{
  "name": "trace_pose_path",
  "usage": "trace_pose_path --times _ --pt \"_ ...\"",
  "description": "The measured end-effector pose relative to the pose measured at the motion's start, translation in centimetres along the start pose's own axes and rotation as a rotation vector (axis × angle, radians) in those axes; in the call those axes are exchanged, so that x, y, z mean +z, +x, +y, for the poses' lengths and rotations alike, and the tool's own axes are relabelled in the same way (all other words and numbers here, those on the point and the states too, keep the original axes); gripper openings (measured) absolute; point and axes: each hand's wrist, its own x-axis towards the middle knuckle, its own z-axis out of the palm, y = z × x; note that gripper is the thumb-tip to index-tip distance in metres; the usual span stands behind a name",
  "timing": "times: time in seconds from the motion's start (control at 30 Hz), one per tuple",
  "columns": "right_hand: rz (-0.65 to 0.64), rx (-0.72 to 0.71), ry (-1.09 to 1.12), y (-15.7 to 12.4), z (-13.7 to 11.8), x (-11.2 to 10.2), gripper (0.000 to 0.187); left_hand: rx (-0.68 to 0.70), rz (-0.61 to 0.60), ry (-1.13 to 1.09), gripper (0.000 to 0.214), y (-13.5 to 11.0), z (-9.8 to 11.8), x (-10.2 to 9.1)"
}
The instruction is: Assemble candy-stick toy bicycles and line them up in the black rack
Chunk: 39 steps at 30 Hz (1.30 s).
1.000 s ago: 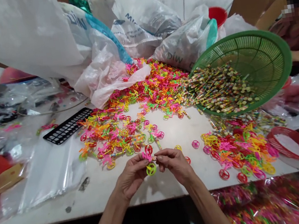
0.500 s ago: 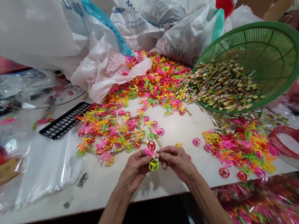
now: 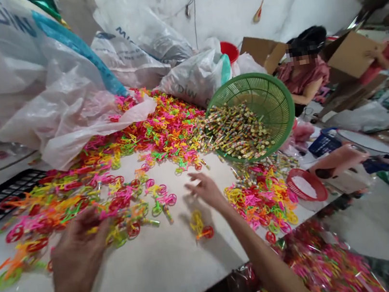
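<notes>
My left hand (image 3: 81, 246) is over the left heap of small bright plastic toy bicycles (image 3: 121, 196), some with short patterned tubes. Its fingers are blurred and partly hidden among the pieces, so I cannot tell whether they hold one. My right hand (image 3: 207, 193) hovers above the white tabletop (image 3: 161, 263), fingers stretched apart, with nothing in it. Just below that hand lie a few loose yellow and red parts (image 3: 199, 225). Beyond it, the larger pile of pink, yellow and orange pieces (image 3: 173, 125) reaches back to the bags.
A tilted green basket (image 3: 285, 103) holds many patterned tubes (image 3: 239, 129). Loose wheels and frames (image 3: 260, 194) lie right, beside a red basket (image 3: 321, 188). Plastic sacks (image 3: 184, 79) and a black perforated tray (image 3: 4, 194) stand around. A person (image 3: 302, 69) is behind the green basket.
The view has swung right. My hands, earlier together around a toy bicycle, have parted: the left moved to the left heap, the right forward with opened fingers.
</notes>
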Motion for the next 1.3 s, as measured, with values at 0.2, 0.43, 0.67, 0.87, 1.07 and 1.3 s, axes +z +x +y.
trace_pose_path --times 0.2,0.43,0.67,0.87,1.07,1.3 --pt "0.224 0.160 -0.658 7.9 3.9 -4.1 0.019 0.751 0.002 0.594 0.038 -1.6 1.7 4.9" --pt "0.289 0.150 -0.528 3.0 3.7 -4.5 0.025 0.689 -0.965 0.193 0.017 -7.7 1.3 11.7" --pt "-0.056 0.213 0.591 -8.4 3.0 -2.2 0.031 -0.035 -0.791 -0.266 0.023 -7.4 1.4 10.0" --pt "-0.171 0.288 0.907 -10.5 1.6 1.2 0.022 -0.395 -0.861 -0.587 0.028 -8.3 2.2 7.4" --pt "-0.184 0.286 0.897 -10.4 0.7 1.1 0.023 -0.552 -0.910 -0.771 0.025 -8.5 2.0 6.0" --pt "-0.175 0.326 0.959 -10.6 0.2 1.6 0.024 -0.572 -0.891 -0.847 0.024 -8.7 1.8 5.8"
